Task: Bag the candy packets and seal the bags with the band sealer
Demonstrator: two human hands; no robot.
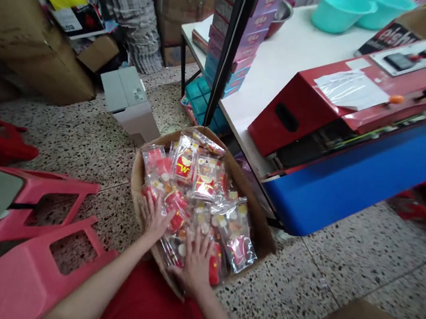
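the left hand (pixel 156 221) and the right hand (pixel 198 258) rest palm down, fingers spread wide, neither closed around anything, on shiny clear plastic packets with red and yellow contents (pixel 183 168). the packets lie heaped in an open brown cardboard box (pixel 137 180) beside the white flat-topped table (pixel 284 58). handling this heap well probably calls for flat palms and light, even pressure, avoiding fingertip jabs that could crease the wrappers; slick plastic likely slides, so small, gentle nudges suit it best.

Yellow M-like mark on red packet (pixel 185 162); "elsh", partly legible, on box (pixel 393 39).
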